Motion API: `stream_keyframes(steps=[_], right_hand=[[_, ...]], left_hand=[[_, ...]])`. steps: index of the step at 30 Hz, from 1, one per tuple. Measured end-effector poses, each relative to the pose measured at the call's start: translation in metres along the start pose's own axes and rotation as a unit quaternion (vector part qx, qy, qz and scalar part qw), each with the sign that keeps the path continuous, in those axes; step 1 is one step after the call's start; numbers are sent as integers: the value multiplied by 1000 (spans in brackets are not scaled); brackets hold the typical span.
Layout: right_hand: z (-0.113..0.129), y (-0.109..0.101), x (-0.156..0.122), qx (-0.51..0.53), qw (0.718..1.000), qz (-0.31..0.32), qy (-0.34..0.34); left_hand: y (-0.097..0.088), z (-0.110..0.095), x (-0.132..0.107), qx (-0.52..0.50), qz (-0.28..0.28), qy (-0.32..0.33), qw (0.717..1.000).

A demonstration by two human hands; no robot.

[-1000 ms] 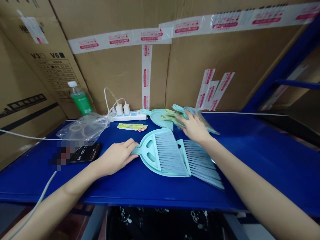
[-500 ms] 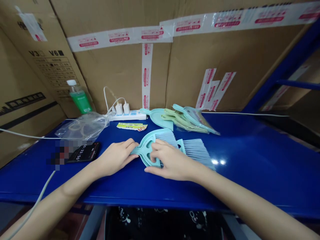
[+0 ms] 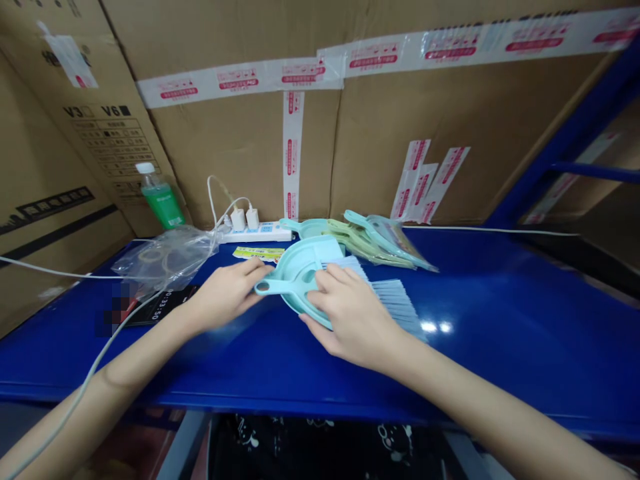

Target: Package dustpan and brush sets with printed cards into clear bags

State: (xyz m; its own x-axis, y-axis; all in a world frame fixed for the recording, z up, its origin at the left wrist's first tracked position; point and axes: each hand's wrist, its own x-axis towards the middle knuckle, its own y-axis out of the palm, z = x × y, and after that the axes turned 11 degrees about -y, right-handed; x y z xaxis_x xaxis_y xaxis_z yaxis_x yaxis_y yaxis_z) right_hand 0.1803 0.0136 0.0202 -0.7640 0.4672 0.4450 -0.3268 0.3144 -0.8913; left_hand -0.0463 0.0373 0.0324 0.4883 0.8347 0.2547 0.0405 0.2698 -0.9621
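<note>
My left hand (image 3: 231, 295) is closed at the left side of a light-blue dustpan (image 3: 296, 255), its fingertips partly hidden behind the handle end of a light-blue hand brush (image 3: 283, 287). That brush lies across the dustpan. My right hand (image 3: 353, 313) is closed round the brush's head, thumb at the near rim and fingers curled over the top. Pale blue bristles (image 3: 350, 265) show beyond the knuckles. More blue bristles (image 3: 397, 303), apparently of a second brush, rest on the blue table (image 3: 500, 333) to the right.
Behind lie another blue dustpan (image 3: 313, 228) and bagged green and blue brushes (image 3: 373, 243). A white power strip (image 3: 263, 232), yellow label (image 3: 257, 253), clear plastic bag (image 3: 167, 253), green bottle (image 3: 163, 200) and phone (image 3: 157, 308) stand left. A white cable (image 3: 90, 373) crosses my left forearm.
The dustpan and brush have tilted, with the dustpan's far side raised. The brush's handle end now shows in front of my left fingers. My right hand has shifted slightly right.
</note>
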Motion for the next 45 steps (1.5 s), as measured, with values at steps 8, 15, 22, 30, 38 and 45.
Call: stream_keyframes(steps=[8, 15, 22, 30, 38, 45], right_hand=[[-8, -17, -5, -112, 987, 91, 77], [-9, -19, -8, -96, 975, 176, 101], [-18, -27, -16, -67, 972, 203, 95], [-33, -36, -23, 48, 942, 323, 74], [-41, -35, -26, 97, 944, 309, 68], [-44, -39, -22, 109, 930, 336, 98]], left_hand=[[-18, 21, 51, 113, -20, -117, 986], [-16, 47, 106, 121, 26, -102, 987], [-15, 60, 140, 113, 60, -95, 987], [-9, 56, 163, 100, 75, -80, 989], [14, 44, 177, 73, 66, -29, 995], [32, 30, 187, 56, 45, -24, 997]])
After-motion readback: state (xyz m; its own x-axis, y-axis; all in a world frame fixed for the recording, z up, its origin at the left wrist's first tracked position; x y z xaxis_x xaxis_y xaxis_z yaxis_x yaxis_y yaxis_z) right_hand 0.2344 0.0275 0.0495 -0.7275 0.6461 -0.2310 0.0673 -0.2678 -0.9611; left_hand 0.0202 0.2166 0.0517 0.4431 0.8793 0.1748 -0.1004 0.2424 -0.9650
